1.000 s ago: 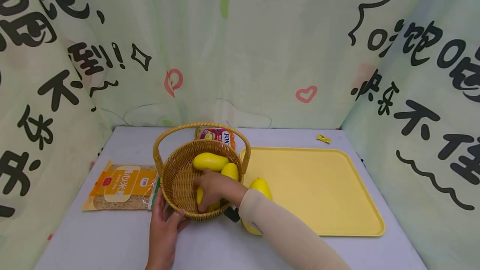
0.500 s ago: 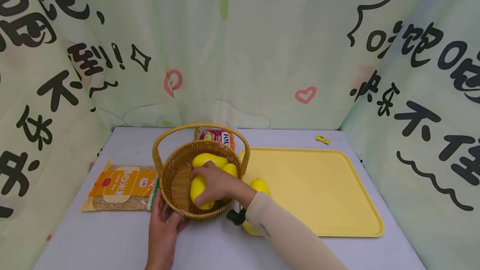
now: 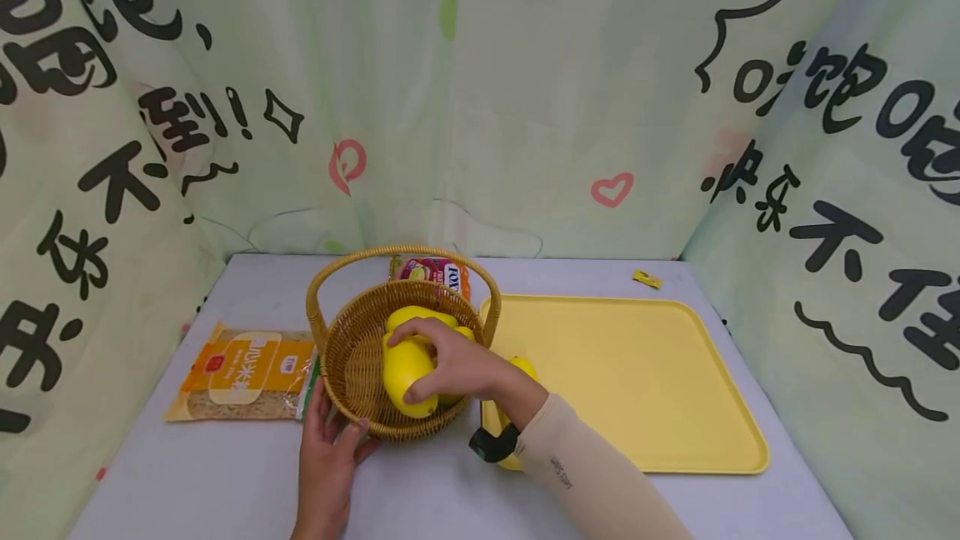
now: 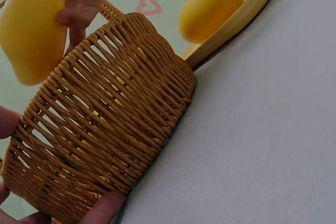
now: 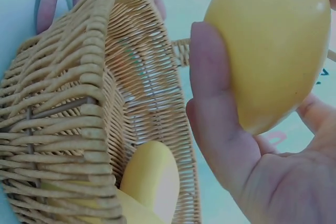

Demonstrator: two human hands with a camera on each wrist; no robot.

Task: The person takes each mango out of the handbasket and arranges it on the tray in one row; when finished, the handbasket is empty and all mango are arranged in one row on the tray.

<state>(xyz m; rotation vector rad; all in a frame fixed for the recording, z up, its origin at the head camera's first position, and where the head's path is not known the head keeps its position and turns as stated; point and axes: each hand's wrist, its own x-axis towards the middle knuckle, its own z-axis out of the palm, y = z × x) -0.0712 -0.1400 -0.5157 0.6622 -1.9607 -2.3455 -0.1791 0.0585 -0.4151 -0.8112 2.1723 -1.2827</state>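
Observation:
My right hand (image 3: 465, 365) grips a yellow mango (image 3: 408, 373), thumb on one side and fingers on the other. In the left wrist view the held mango (image 4: 34, 30) is up at the rim of the wicker basket (image 4: 115, 98), outside the weave's top edge. Other mangoes (image 3: 420, 317) lie in the basket's right half, partly covered by the right hand; the right wrist view shows one mango (image 5: 152, 177) inside. My left hand (image 3: 328, 461) holds the basket's near left side, thumb at the rim and fingers against the wall.
A yellow tray (image 3: 630, 382) lies right of the basket, with a mango (image 3: 522, 367) at its left edge, partly behind the right wrist. A rice bag (image 3: 247, 373) lies left. Behind the basket is a red candy packet (image 3: 435, 271); a small yellow wrapper (image 3: 647, 278) sits far right.
My right hand, earlier down inside the basket around the mango, has lifted it up and drawn slightly to the right. The left hand and the basket stay in place.

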